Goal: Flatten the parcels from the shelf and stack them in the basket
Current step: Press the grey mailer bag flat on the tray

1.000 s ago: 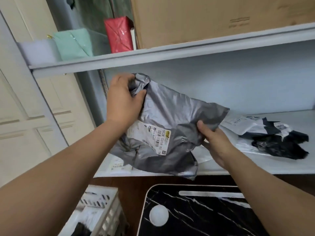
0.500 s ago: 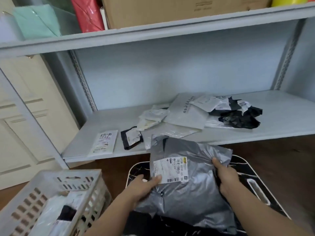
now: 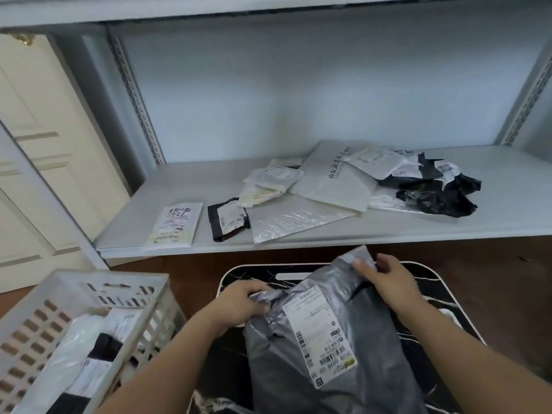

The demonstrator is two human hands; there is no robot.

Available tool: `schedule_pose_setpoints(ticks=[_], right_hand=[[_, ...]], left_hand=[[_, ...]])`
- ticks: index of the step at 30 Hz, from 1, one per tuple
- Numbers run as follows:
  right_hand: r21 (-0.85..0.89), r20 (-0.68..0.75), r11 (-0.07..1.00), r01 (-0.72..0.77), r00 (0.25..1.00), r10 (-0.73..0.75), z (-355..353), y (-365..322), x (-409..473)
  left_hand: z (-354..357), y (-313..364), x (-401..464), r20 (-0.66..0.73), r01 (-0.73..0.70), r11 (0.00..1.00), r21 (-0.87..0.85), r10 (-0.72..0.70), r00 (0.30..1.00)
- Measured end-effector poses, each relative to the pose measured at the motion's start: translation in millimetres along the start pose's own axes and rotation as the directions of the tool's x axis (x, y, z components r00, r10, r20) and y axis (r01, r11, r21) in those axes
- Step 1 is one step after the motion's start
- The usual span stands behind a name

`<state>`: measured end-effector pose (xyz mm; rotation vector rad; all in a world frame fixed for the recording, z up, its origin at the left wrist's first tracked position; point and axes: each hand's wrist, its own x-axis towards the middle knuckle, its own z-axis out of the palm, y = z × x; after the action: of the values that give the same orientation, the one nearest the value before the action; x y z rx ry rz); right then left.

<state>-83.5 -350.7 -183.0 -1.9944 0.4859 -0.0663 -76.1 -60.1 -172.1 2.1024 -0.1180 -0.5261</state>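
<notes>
A large grey plastic parcel point(image 3: 367, 348) with a white shipping label lies on the black marbled table point(image 3: 430, 276) below the shelf. My left hand point(image 3: 242, 303) grips its crumpled left edge. My right hand point(image 3: 388, 279) holds its upper right corner, fingers curled over the edge. The white slatted basket point(image 3: 74, 297) stands at the lower left with several flat white and black parcels inside. On the grey shelf point(image 3: 388, 234) lie more parcels: a white one point(image 3: 174, 224), a small black one point(image 3: 228, 219), a clear bag point(image 3: 292, 219), white mailers point(image 3: 334, 180) and crumpled black bags point(image 3: 436, 192).
A cream panelled door point(image 3: 44, 138) stands at the left beside the shelf's upright post point(image 3: 44, 189). Dark wooden floor point(image 3: 493, 282) shows around the table. The shelf's back wall is pale blue, with slotted uprights at both sides.
The grey parcel came down from in front of the shelf onto the black table and turned, its label now running lengthwise. Both hands shifted along its edges; my view tilted down.
</notes>
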Motion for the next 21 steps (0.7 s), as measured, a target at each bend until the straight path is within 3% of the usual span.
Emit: schedule_pose_setpoints(ticks=[2, 5, 9, 11, 14, 17, 19, 21], right_hand=[[0.172, 0.080, 0.985, -0.030, 0.997, 0.016, 9, -16, 6], [0.459, 0.063, 0.883, -0.101, 0.995, 0.081, 11, -30, 13], [0.594, 0.068, 0.796, -0.115, 0.993, 0.092, 8, -38, 10], [0.586, 0.082, 0.802, -0.114, 0.993, 0.081, 6, -39, 4], [0.601, 0.039, 0.791, -0.110, 0.993, 0.108, -2, -42, -4], [0.635, -0.132, 0.771, -0.057, 0.975, 0.180, -15, -40, -5], [0.593, -0.191, 0.805, -0.026, 0.966, 0.172, -19, -39, -8], [0.596, -0.203, 0.802, -0.038, 0.959, 0.196, -19, -40, -10]], left_hand=[[-7, 16, 1, 0.026, -0.008, 0.980, -0.200, 0.014, 1.000], [-15, 24, 2, -0.074, 0.022, 0.857, -0.515, -0.070, 0.995], [-16, 6, 2, -0.058, 0.145, 0.673, -0.725, -0.270, 0.961], [-10, 1, 1, -0.119, 0.163, 0.652, -0.741, -0.366, 0.923], [-4, 1, 0, -0.403, 0.100, 0.838, -0.537, -0.359, 0.842], [-10, 2, 2, -0.634, 0.020, 0.913, -0.408, -0.299, 0.714], [-13, 9, -1, -0.689, 0.074, 0.947, -0.312, -0.279, 0.669], [-11, 13, -4, -0.647, -0.023, 0.905, -0.424, -0.285, 0.707]])
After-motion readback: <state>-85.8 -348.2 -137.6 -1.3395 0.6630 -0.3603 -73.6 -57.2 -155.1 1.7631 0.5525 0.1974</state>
